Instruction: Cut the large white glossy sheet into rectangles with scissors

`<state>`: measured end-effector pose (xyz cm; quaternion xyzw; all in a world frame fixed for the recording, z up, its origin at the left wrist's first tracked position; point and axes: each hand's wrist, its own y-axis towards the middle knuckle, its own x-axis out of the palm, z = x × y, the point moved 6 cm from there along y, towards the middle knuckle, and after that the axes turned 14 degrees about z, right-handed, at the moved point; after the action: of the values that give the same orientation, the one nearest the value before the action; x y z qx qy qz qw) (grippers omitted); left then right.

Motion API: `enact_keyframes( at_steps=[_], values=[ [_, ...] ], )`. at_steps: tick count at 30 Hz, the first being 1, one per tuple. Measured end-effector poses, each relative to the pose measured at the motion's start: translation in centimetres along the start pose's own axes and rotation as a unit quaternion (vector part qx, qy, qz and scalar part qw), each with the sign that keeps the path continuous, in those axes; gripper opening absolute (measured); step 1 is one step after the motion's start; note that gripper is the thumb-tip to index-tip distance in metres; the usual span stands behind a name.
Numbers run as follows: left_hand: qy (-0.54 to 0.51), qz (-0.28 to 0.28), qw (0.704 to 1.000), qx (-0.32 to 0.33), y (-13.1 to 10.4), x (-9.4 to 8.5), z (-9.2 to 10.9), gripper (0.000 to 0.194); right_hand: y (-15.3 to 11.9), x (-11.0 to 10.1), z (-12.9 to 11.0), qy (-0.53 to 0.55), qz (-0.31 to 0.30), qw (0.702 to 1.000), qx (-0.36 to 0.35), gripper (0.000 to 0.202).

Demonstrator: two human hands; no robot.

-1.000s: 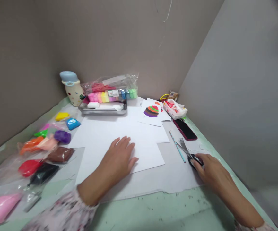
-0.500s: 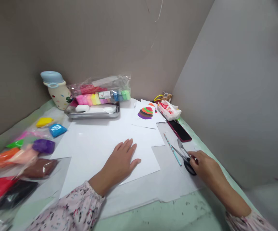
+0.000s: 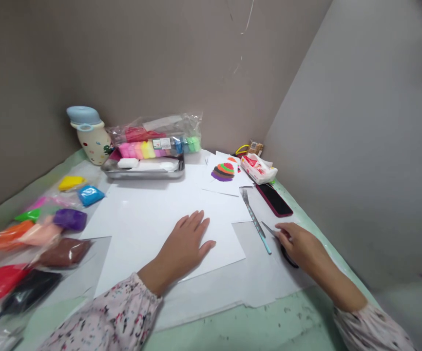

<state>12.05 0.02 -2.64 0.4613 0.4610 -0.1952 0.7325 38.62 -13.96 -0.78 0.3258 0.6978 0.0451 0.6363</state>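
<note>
My left hand [image 3: 183, 246] lies flat on a white sheet of paper [image 3: 141, 219], its fingers stretched out and holding nothing. On the right, my right hand [image 3: 300, 246] has its fingers curled over a pair of scissors [image 3: 268, 229]; part of the black handles is hidden under the palm. A metal fork [image 3: 254, 219] rests just left of the scissors, tines pointing away from me. Alongside and partly beneath the fork is a light blue patterned pencil [image 3: 267, 246]. Beyond my right hand a dark phone with a red edge [image 3: 275, 200] lies on the table.
Bagged coloured clay, such as a purple pack [image 3: 70, 219] and a brown pack [image 3: 65, 252], covers the left side. At the back are a bottle [image 3: 94, 144], a metal tray [image 3: 143, 174], a striped drawing [image 3: 222, 172] and a tissue pack [image 3: 258, 169]. Walls stand behind and right.
The fork has left my right hand and now lies by the pencil. My right hand has shifted slightly left, onto the scissors. The left hand stays flat on the paper.
</note>
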Motion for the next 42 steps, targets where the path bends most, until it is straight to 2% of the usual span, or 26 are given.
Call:
enact_keyframes(
  at_steps=[3,7,12,14,18,21,23,24,26,28,30,31,33,36,42],
  values=[
    [-0.003,-0.003,1.000,-0.001,0.1,-0.1,0.0,0.051,-2.3,-1.3,1.9,-0.013,-0.029,0.999,0.006,0.028],
    [-0.003,-0.015,1.000,-0.002,0.2,-0.2,0.1,0.052,-4.2,-1.5,1.9,-0.043,-0.062,0.997,0.031,0.032],
    [-0.015,-0.006,1.000,-0.006,0.2,-0.4,0.1,0.052,-4.7,-1.5,1.4,-0.069,-0.067,0.994,0.050,0.033],
    [-0.021,-0.003,1.000,-0.010,0.2,-0.2,0.0,0.051,-4.6,-1.9,2.0,-0.064,-0.072,0.992,0.086,0.027],
    [-0.046,0.012,0.999,-0.017,0.2,-0.5,-0.2,0.047,-4.4,-3.4,3.1,0.026,-0.062,0.979,0.191,0.017],
    [-0.125,0.081,0.988,-0.042,0.7,-2.3,0.0,0.037,-4.3,-4.5,1.2,0.156,0.003,0.969,0.190,0.023],
    [-0.210,0.111,0.968,-0.079,0.8,-3.5,0.5,0.030,-4.3,-4.5,-1.6,0.205,0.025,0.970,0.131,0.021],
    [-0.260,0.097,0.955,-0.105,0.8,-3.6,0.9,0.027,-4.4,-4.4,-3.4,0.222,0.034,0.971,0.082,0.017],
    [-0.370,0.011,0.914,-0.168,0.5,-3.0,2.0,0.027,-4.7,-4.0,-7.0,0.241,0.048,0.969,-0.016,0.013],
    [-0.474,-0.088,0.848,-0.220,-0.3,-1.8,3.7,0.030,-5.0,-3.5,-9.8,0.241,0.073,0.965,-0.076,0.017],
    [-0.551,-0.144,0.784,-0.246,-1.0,-0.8,5.1,0.031,-5.2,-3.1,-12.1,0.239,0.099,0.958,-0.124,0.024],
    [-0.571,-0.151,0.765,-0.255,-1.2,-0.4,5.5,0.032,-5.3,-2.9,-13.0,0.237,0.109,0.954,-0.144,0.027],
    [-0.583,-0.137,0.750,-0.280,-1.4,0.2,5.5,0.036,-5.4,-2.6,-14.3,0.231,0.120,0.950,-0.172,0.033],
    [-0.580,-0.107,0.742,-0.318,-1.4,0.7,5.0,0.038,-5.5,-2.6,-14.9,0.228,0.123,0.947,-0.189,0.042],
    [-0.600,-0.093,0.721,-0.335,-1.3,0.4,5.2,0.035,-5.0,-3.4,-13.3,0.224,0.158,0.947,-0.169,0.043]
  ],
)
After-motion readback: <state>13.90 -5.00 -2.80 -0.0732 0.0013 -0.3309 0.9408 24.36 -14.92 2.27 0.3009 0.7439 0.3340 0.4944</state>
